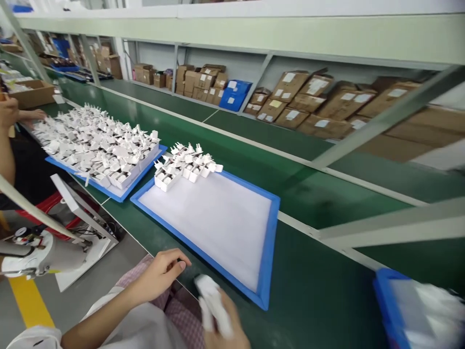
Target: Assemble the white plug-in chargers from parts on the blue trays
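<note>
Two bare hands at the near edge of a green-matted table (pixel 319 291). Right hand (pixel 227 327): grip closed on a white plastic plug adapter (pixel 212 303), motion-blurred. Left hand (pixel 158 276): grip half-curled, holding nothing. Beyond them, a blue-framed tray (pixel 267 232) with soft white padding carries a small cluster of white pronged adapters (pixel 187 162). Second blue tray (pixel 123 186), densely packed with similar adapters. Cardboard cartons (pixel 290 94) on a shelf, white labels unreadable.
</note>
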Tool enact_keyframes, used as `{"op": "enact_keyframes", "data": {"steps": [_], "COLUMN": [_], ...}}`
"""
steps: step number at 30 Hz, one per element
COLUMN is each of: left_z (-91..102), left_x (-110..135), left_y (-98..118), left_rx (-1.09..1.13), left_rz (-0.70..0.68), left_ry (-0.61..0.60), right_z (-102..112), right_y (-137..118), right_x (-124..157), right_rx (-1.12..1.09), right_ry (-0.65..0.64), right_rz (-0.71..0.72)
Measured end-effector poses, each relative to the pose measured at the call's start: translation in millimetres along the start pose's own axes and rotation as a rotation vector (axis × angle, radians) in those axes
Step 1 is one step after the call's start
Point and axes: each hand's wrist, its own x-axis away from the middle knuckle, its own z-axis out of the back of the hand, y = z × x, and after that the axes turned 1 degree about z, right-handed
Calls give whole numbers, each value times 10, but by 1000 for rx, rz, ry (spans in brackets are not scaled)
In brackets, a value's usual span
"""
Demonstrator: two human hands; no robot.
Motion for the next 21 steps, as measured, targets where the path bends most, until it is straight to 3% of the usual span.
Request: {"op": "enact_keyframes", "data": {"steps": [3,5,9,11,13,15,19,21], "left_z": [-8,-38,-329,-562,-781,-951,-1137,-1173], "left_x": [-38,-103,-288,-347,-369,-367,-339,-317], "left_y": [37,113,370,514,641,733,825,838], "left_rx": [-38,-105,-143,-95,-74,-92,-120,-155], "left_rz": [-101,-263,-604,-688,-679,-635,-636,-608], "left_ry": [-107,-258,-457,-488,-477,-454,-486,-512], "right_z": [-41,-5,178,276,363,432,512,560], "right_y": [-21,-92,-309,-399,-443,-445,-413,-376], "right_x": [-92,-183,-352,-416,-452,-451,-347,-279], "right_rx": [-157,-431,-1096,-1335,-1506,-1589,-1575,-1457], "right_ry": [-96,-61,405,560,583,556,583,514], "right_rz": [-67,-350,-1131,-1349,-1419,-1401,-1355,-1349]}}
